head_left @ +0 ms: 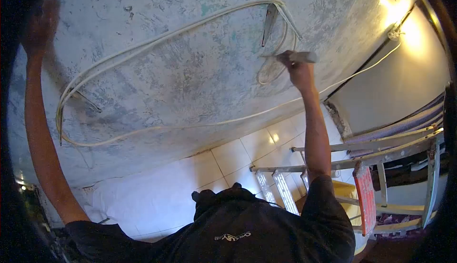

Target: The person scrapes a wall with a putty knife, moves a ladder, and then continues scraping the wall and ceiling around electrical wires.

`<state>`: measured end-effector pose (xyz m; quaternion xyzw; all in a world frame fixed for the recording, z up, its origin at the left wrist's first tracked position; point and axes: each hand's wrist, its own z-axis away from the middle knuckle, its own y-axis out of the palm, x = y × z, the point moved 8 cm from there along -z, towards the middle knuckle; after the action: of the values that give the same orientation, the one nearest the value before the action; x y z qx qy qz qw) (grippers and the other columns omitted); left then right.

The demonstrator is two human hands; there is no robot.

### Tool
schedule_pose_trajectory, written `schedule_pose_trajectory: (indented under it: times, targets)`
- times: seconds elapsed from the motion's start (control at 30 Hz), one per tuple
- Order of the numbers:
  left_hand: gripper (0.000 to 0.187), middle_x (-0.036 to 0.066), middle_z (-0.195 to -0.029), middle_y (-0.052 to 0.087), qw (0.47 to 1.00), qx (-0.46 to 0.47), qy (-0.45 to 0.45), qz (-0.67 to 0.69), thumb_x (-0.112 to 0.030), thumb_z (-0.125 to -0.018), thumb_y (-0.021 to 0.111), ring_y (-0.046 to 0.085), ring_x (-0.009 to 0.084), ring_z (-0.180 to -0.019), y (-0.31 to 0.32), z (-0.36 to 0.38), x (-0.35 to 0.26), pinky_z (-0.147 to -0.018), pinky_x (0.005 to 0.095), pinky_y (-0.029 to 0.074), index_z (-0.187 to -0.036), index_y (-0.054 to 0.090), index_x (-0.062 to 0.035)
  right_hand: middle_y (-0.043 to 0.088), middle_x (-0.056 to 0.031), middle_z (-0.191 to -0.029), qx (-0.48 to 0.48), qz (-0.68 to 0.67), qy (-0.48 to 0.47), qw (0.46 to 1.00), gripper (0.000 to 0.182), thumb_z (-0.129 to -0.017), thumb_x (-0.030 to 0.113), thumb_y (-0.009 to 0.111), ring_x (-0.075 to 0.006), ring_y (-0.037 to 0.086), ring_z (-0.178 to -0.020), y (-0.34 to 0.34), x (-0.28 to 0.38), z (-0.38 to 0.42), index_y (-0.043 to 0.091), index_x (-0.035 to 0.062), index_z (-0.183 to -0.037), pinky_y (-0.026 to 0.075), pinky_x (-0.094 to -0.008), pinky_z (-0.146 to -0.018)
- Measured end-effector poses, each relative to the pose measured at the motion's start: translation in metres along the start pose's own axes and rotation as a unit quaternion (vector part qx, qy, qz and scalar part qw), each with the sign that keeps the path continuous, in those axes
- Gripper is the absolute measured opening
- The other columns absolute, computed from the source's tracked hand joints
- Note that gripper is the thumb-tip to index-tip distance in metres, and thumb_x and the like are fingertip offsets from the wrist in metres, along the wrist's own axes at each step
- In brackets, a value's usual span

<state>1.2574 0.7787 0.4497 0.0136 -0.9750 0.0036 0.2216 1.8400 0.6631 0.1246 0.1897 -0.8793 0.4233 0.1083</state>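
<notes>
Surface: mottled grey-blue plastered ceiling [190, 68], patchy and scuffed, filling most of the view. Landmark throughout: the metal bracket [269, 23] fixed to that ceiling.

Room: white tiled wall [238, 156] below the ceiling; lit bulb [394, 11] far right of the bracket; aluminium ladder [362, 168] lower right; yellow bucket [347, 191] behind its rungs.

White cable [157, 42]: looped twice, running left from the bracket in a long flat oval, long axis roughly level, slightly rising toward the bracket; another strand trailing right toward the bulb.

Scraper [300, 56]: just below and right of the bracket, flat against the ceiling, long axis near level, blade end pointing right.

Right hand [295, 68]: fingers closed around the scraper.

Left hand [40, 25]: far left of the bracket, pressed on the ceiling, dim; fingers apart or together, cannot tell.
</notes>
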Motion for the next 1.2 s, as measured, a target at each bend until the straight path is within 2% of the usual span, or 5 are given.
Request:
schedule_pose_trajectory:
  times: [0.23, 0.57, 0.67, 0.83, 1.2]
  targets:
    - [0.062, 0.016, -0.105, 0.066, 0.999, 0.036, -0.02, -0.016, -0.063, -0.088, 0.042, 0.065, 0.0337, -0.092, 0.012, 0.006, 0.01, -0.078, 0.039, 0.05, -0.112, 0.066, -0.0105, 0.064, -0.0101, -0.081, -0.04, -0.105, 0.041, 0.993, 0.01, -0.085, 0.008, 0.065, -0.0198, 0.06, -0.077, -0.003, -0.03, 0.009, 0.065, 0.0005, -0.091, 0.046, -0.0326, -0.072]
    - [0.063, 0.015, -0.1, 0.067, 0.996, 0.06, -0.044, -0.05, -0.066, -0.086, 0.044, 0.065, 0.0328, -0.09, 0.013, 0.01, 0.016, -0.078, 0.0389, 0.05, -0.109, 0.066, -0.0117, 0.068, -0.0109, -0.084, 0.005, -0.006, 0.039, 0.999, 0.011, -0.078, 0.016, 0.07, -0.0325, 0.064, -0.077, -0.005, 0.015, 0.005, 0.068, 0.0077, -0.085, 0.05, -0.0373, -0.068]
    - [0.056, 0.014, -0.1, 0.068, 0.995, -0.038, 0.08, -0.04, -0.06, -0.087, 0.048, 0.065, 0.0319, -0.089, -0.005, 0.004, -0.005, -0.078, 0.0395, 0.05, -0.108, 0.067, -0.0116, 0.068, -0.0104, -0.087, 0.039, -0.028, 0.026, 0.998, 0.012, -0.076, 0.012, 0.068, -0.0332, 0.064, -0.079, -0.011, 0.026, -0.002, 0.069, 0.0087, -0.087, 0.05, -0.0392, -0.07]
    - [0.068, 0.02, -0.126, 0.051, 0.967, -0.133, 0.046, 0.214, -0.059, -0.093, 0.035, 0.044, 0.041, -0.123, -0.098, -0.029, -0.092, -0.096, 0.0534, 0.037, -0.127, 0.046, -0.0016, 0.066, -0.0126, -0.084, 0.048, 0.085, -0.065, 0.993, 0.016, -0.079, 0.011, 0.056, -0.0341, 0.064, -0.077, 0.006, 0.05, -0.011, 0.068, 0.0109, -0.089, 0.05, -0.0449, -0.065]
    - [0.067, 0.02, -0.126, 0.051, 0.972, -0.154, 0.053, 0.172, -0.058, -0.092, 0.037, 0.043, 0.0426, -0.123, -0.094, -0.03, -0.085, -0.096, 0.0536, 0.036, -0.128, 0.046, -0.0014, 0.067, -0.013, -0.082, 0.11, 0.147, -0.082, 0.979, 0.016, -0.078, 0.009, 0.053, -0.0346, 0.065, -0.077, 0.022, 0.051, -0.012, 0.067, 0.0089, -0.086, 0.051, -0.0464, -0.066]
